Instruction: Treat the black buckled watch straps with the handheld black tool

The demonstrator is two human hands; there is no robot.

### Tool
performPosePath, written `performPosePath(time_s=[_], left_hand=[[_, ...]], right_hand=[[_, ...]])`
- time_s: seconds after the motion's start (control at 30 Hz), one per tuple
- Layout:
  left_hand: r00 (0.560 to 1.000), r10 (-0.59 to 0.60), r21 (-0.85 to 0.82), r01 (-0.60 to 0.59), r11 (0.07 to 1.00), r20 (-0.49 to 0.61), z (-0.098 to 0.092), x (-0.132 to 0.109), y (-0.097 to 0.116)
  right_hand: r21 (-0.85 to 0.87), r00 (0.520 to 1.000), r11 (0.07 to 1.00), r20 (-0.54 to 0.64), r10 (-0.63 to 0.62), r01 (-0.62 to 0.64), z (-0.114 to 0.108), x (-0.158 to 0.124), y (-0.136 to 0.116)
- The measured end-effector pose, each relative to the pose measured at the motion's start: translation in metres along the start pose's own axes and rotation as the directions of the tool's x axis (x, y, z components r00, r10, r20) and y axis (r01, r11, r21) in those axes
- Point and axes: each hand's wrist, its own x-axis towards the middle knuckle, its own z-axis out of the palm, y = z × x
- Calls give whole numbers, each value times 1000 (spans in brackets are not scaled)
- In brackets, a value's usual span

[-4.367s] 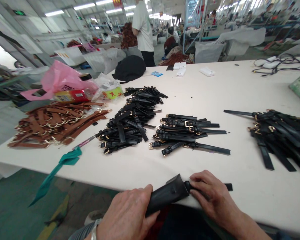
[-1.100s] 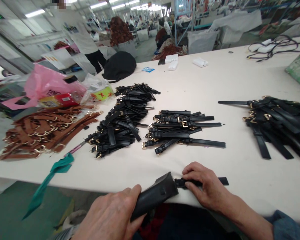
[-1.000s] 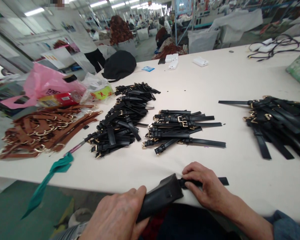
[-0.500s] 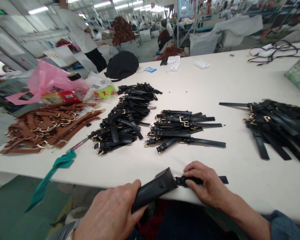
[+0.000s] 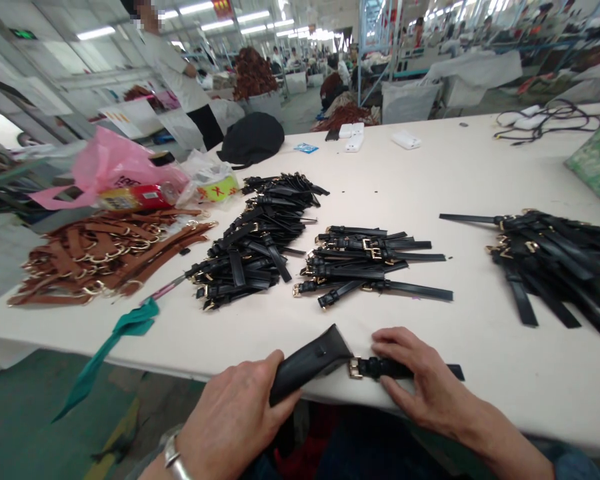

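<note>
My left hand (image 5: 245,403) is wrapped round a thick black piece (image 5: 313,360) that looks like leather, with a flared, wedge-like end and a small stud on its side. That end points up and right, just above the table's near edge. My right hand (image 5: 420,373) rests on a black buckle strap (image 5: 370,367), thumb on the near side and fingers on the far side. The strap's gold buckle faces left, close to the flared end, and its plain tip shows past my hand on the right. Beyond lies a small group of similar black straps (image 5: 375,257).
More black straps are heaped at centre-left (image 5: 255,233) and at the right (image 5: 555,260). Brown straps with metal rings (image 5: 110,250), a pink bag (image 5: 125,160), a green cloth strip (image 5: 105,353) and a black cap (image 5: 253,139) are also on the table. A person (image 5: 180,80) stands beyond.
The thick black piece has tilted up slightly, and its flared end has drawn clear of the strap's buckle. My right hand and the strap have shifted slightly right.
</note>
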Motion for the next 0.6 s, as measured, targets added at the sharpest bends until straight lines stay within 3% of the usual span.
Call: performPosePath(time_s=[0.1, 0.23, 0.43, 0.6], left_hand=[[1000, 2, -9, -2, 1000, 14, 1, -10, -6], [996, 85, -20, -85, 996, 34, 3, -16, 6], [988, 156, -24, -157, 987, -16, 4, 2, 33], [993, 106, -24, -108, 994, -60, 7, 9, 21]], right_hand=[[-54, 1000, 998, 1, 22, -22, -2, -4, -4], [-105, 999, 994, 29, 25, -22, -2, -4, -5], [-242, 996, 967, -44, 74, -82, -2, -6, 2], [-200, 997, 977, -34, 68, -73, -4, -8, 4]])
